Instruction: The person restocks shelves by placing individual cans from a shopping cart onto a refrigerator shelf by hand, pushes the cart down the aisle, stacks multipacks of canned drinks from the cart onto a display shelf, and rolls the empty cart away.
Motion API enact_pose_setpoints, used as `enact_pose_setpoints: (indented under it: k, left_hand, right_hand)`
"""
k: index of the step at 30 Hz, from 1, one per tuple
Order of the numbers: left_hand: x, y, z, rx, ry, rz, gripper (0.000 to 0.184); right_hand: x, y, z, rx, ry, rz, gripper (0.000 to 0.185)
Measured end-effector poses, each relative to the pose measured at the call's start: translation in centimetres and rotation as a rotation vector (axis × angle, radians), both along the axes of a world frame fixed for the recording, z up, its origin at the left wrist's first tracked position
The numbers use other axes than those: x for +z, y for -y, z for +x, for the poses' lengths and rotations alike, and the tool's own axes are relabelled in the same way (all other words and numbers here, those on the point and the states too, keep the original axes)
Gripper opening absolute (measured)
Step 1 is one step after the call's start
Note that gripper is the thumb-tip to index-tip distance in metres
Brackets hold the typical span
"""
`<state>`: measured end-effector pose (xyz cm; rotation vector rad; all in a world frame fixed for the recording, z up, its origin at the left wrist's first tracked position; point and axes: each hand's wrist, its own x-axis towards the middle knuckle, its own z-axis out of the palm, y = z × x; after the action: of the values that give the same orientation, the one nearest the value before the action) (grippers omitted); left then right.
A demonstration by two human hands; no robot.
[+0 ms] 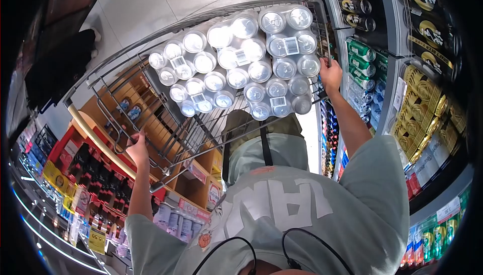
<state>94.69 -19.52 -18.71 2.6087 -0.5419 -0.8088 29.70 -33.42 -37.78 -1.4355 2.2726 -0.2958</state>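
A metal wire shopping cart (187, 141) stretches across the view in front of my body. Several clear shrink-wrapped packs of cans (240, 56) fill its middle and right side, silver lids facing up, with barcode labels on the film. At the cart's lower left corner, the fingers of my left hand (137, 149) are wrapped round the wire frame. My right hand (330, 75) is closed on the cart's right-hand edge, close beside the packs; its fingertips are partly hidden.
Shelves at right hold green cans (361, 63), gold can packs (420, 101) and black cans (352, 6). Wooden display shelving (204, 167) and red-fronted shelves (70, 149) stand at lower left. Pale floor tiles (146, 3) lie beyond the cart. A dark shape (60, 63) is at far left.
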Motion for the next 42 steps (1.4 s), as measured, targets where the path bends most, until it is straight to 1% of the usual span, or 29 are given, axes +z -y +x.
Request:
enact_pose_setpoints:
  k: [3,5,8,9,10,13,15,18,24,29,32,34,38,42]
  left_hand:
    - [0.0,-2.1,-1.1,0.029,-0.023,-0.012,0.021]
    - [0.0,-3.4,-2.1,0.05,-0.019,-0.041,0.021]
    - [-0.2,-5.9,-2.6,0.052,-0.004,-0.035,0.022]
    - [-0.1,-6.4,-3.0,0.055,-0.012,-0.041,0.022]
    - [0.2,-7.2,-3.7,0.06,-0.022,-0.032,0.022]
    - [0.2,-10.1,-4.6,0.077,-0.031,-0.035,0.022]
    - [-0.3,-11.5,-4.7,0.068,-0.034,-0.035,0.022]
    - [-0.3,-13.4,-5.4,0.127,-0.066,-0.064,0.021]
    - [0.6,-16.2,-6.7,0.139,-0.116,-0.072,0.018]
    - [0.0,-19.4,-5.7,0.101,-0.142,-0.034,0.016]
    - [0.8,-20.3,-7.4,0.099,-0.133,-0.01,0.017]
    - [0.8,-21.1,-7.9,0.125,-0.138,-0.08,0.016]
    - [-0.2,-24.7,-7.0,0.091,-0.153,-0.111,0.015]
    - [-0.8,-27.5,-7.6,0.12,-0.141,-0.134,0.015]
  right_hand:
    - [0.7,-1.5,-0.5,0.024,-0.016,0.031,0.023]
    - [0.8,-1.8,-0.8,0.045,-0.112,0.06,0.023]
    - [-0.5,-3.3,-2.1,0.056,-0.066,-0.009,0.024]
    - [-0.3,-3.4,-2.1,0.097,-0.07,-0.088,0.024]
    - [0.1,-3.8,-2.2,0.108,-0.084,-0.101,0.024]
    - [-0.4,-5.2,-3.3,0.117,-0.076,-0.095,0.025]
    - [-0.5,-5.8,-4.0,0.14,-0.132,-0.018,0.027]
    - [-1.0,-7.0,-4.7,0.157,-0.154,-0.013,0.03]
    - [-0.2,-10.4,-5.1,0.137,-0.095,-0.001,0.029]
    - [0.8,-13.2,-4.8,0.114,-0.088,0.022,0.027]
    - [0.1,-15.6,-5.6,0.121,-0.095,0.018,0.027]
    - [0.2,-16.9,-5.9,0.133,-0.107,0.005,0.027]
    - [0.3,-19.4,-6.2,0.126,-0.068,-0.024,0.026]
    - [-0.2,-22.3,-6.9,0.12,-0.065,-0.041,0.025]
